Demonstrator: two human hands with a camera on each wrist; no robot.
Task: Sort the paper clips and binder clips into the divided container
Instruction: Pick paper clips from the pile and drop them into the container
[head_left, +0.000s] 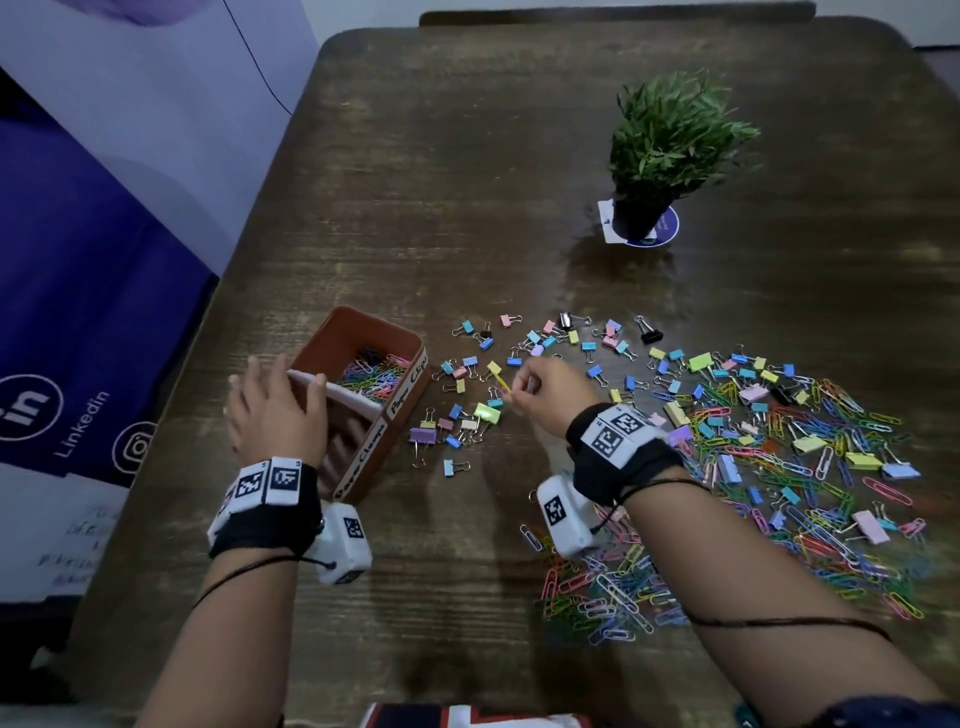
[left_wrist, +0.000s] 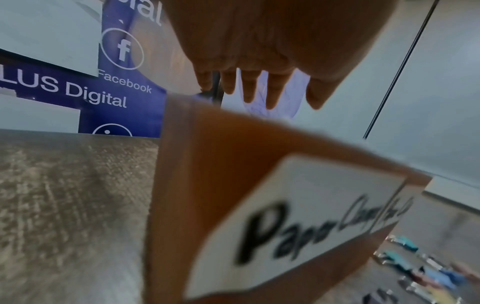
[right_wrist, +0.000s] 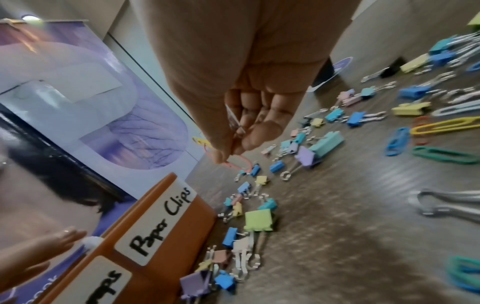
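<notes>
Surface: dark wooden table (head_left: 467, 182), blue banner (head_left: 78, 312) at our left | Left hand (head_left: 275, 410): fingers straight over the box (head_left: 363, 332), holding nothing | Right hand (head_left: 545, 395): fingers pinched on paper clips (right_wrist: 235, 121), just right of the box | Right wrist view alone shows the "Paper Clips" label (right_wrist: 158, 224); loose binder clips (head_left: 467, 415) between box and the paper-clip heap (head_left: 779, 467).

The brown divided container (right_wrist: 166, 222) bears two white handwritten labels on its side: "Paper Clips" (right_wrist: 162, 221) on the far compartment, and a nearer label (left_wrist: 306, 224) beginning "Paper", its second word too blurred to read. The blue banner (left_wrist: 111, 86) beside the table carries "Facebook" under an "f" logo, "LUS Digital", and in the head view "Linkedin" (head_left: 83, 423) by an "in" logo.
</notes>
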